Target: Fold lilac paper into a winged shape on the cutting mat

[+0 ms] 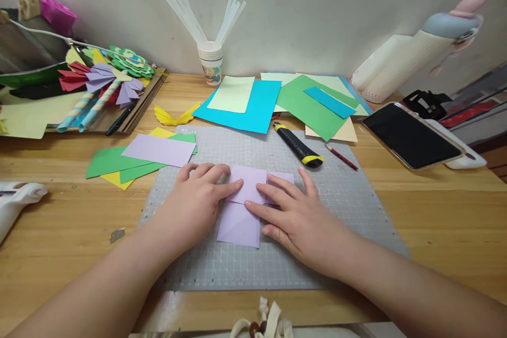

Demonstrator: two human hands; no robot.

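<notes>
A lilac paper (pixel 241 222), partly folded, lies on the grey cutting mat (pixel 348 206) in front of me. My left hand (pixel 196 200) rests on its left side, the index finger stretched onto the upper fold and the other fingers curled. My right hand (pixel 293 211) lies flat on the paper's right side, its fingers spread and pointing left, pressing the fold down. Both hands touch the paper, and neither one lifts it.
A black and yellow utility knife (pixel 298 146) and a red pencil (pixel 341 157) lie on the mat's far right. Green, yellow and lilac sheets (pixel 138 158) sit left, blue and green sheets (pixel 277 100) behind. A phone (pixel 412 136) leans at right, a cup of strips (pixel 210 63) at the wall, and paper flowers (pixel 103 82) far left.
</notes>
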